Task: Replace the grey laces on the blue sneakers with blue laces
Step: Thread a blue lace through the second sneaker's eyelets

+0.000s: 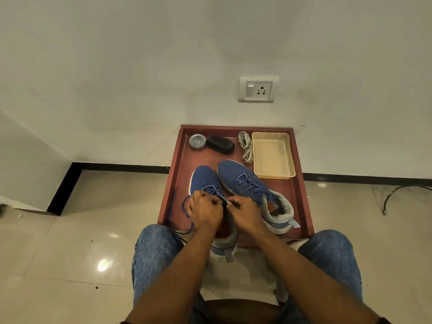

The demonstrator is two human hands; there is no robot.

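Our right hand (245, 212) pinched the blue lace (225, 200) tip, left hand (204, 210) gripping the near-left sneaker (204, 180), toe pointing far

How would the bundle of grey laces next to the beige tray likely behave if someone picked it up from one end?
The grey laces lie in loose, uneven loops on the red table, so they are probably floppy and would uncoil and dangle. They look thin and flat, so likely very light. Lying slack beside the beige tray, they seem unlikely to roll.
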